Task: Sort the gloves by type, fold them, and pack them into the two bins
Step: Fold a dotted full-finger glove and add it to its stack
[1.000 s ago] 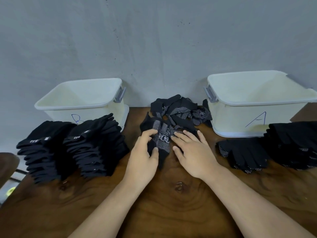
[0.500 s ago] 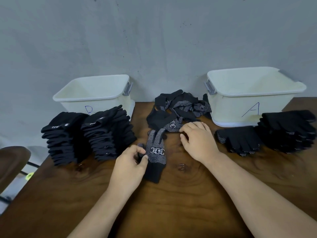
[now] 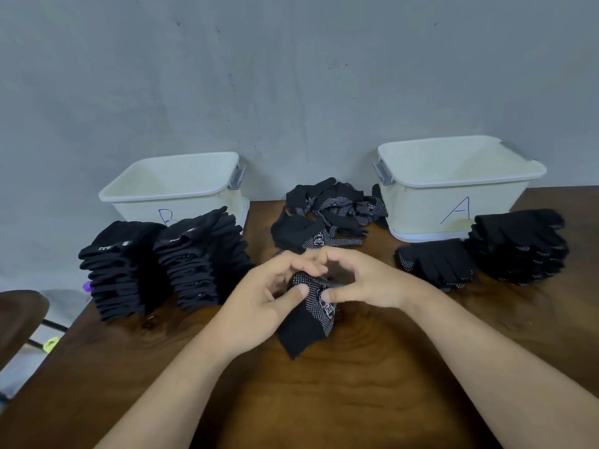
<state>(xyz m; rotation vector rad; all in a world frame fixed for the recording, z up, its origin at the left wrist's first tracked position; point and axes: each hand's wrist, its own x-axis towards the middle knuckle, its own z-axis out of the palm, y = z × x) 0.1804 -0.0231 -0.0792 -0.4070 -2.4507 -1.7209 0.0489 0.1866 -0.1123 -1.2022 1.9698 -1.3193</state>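
Observation:
A black dotted glove [image 3: 311, 322] lies at the table's middle, its cuff pointing toward me. My left hand [image 3: 259, 299] pinches its upper left part between thumb and fingers. My right hand [image 3: 363, 280] grips the upper right part, and the fingertips of both hands meet above it. Behind them a loose heap of dotted gloves [image 3: 327, 215] lies between the bins. Bin B [image 3: 175, 186] stands at the back left and bin A [image 3: 453, 176] at the back right; both look empty.
Two tall stacks of plain black folded gloves [image 3: 162, 267] stand in front of bin B. Dotted folded gloves [image 3: 434, 264] and a taller pile [image 3: 518, 247] sit before bin A. The table's left edge [image 3: 74, 328] runs diagonally; a chair [image 3: 16, 319] is beyond it.
Both hands pulled one dotted glove out of the heap toward me. The right hand left the heap and joined the left on the glove, bunching its finger end.

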